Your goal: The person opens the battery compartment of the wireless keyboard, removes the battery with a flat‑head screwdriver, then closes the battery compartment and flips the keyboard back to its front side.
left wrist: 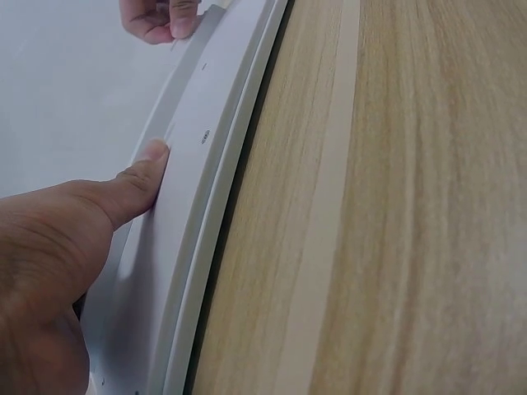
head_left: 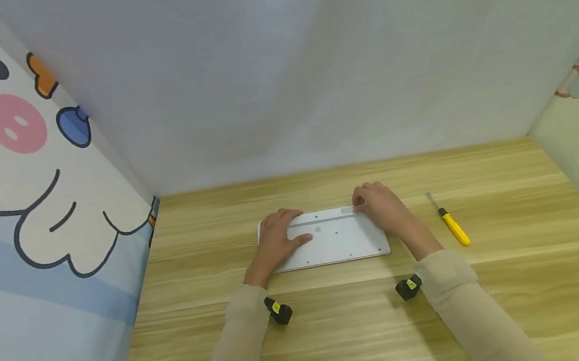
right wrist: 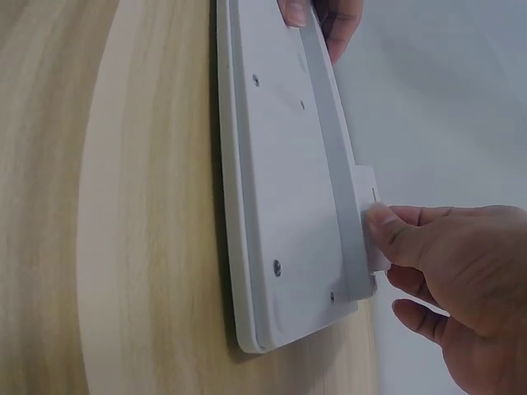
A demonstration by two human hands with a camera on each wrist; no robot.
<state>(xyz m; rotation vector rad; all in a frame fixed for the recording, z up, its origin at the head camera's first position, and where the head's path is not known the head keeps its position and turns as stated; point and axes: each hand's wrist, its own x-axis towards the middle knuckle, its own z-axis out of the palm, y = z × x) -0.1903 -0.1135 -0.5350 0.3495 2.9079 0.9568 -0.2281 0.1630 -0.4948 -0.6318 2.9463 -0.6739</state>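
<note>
A white keyboard [head_left: 340, 244] lies underside up on the wooden table, with small screws dotted over its back and a raised strip along its far edge. My left hand [head_left: 274, 239] holds its left end, thumb on the back and fingers over the far edge. At the far right, my right hand [head_left: 385, 210] pinches a small white battery cover [right wrist: 365, 178] between thumb and fingers. In the right wrist view this cover stands out slightly from the raised strip. The inside of the compartment is hidden.
A screwdriver [head_left: 453, 226] with a yellow handle lies on the table [head_left: 337, 328] to the right of the keyboard. A pale grey wall [head_left: 311, 84] rises behind the table, and a cartoon-printed panel [head_left: 89, 237] stands along the left side.
</note>
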